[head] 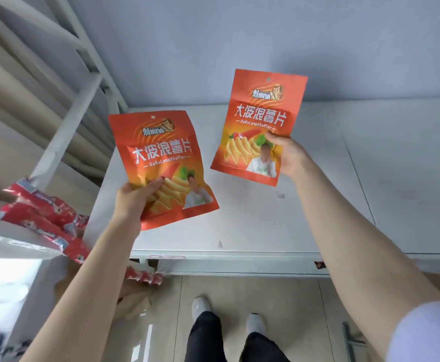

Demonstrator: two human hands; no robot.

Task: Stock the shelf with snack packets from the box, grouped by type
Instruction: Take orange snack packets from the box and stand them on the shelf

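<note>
The left hand (138,199) has its fingers and thumb curled round the lower left corner of 1 orange chip packet (161,163). The right hand (289,155) pinches the lower right edge of a 2nd orange packet (260,121), thumb on the printed front. Both packets are held over the white shelf board (265,226), fronts toward the person, hang-holes uppermost. Each long axis runs from near edge to back wall of the board; the left packet's top leans a little left, the right one's a little right. The right packet is nearer the back of the board. Left of the board, on a neighbouring shelf, lie red snack packets (44,218). Below the board's front edge sits a brown cardboard box (132,296).
</note>
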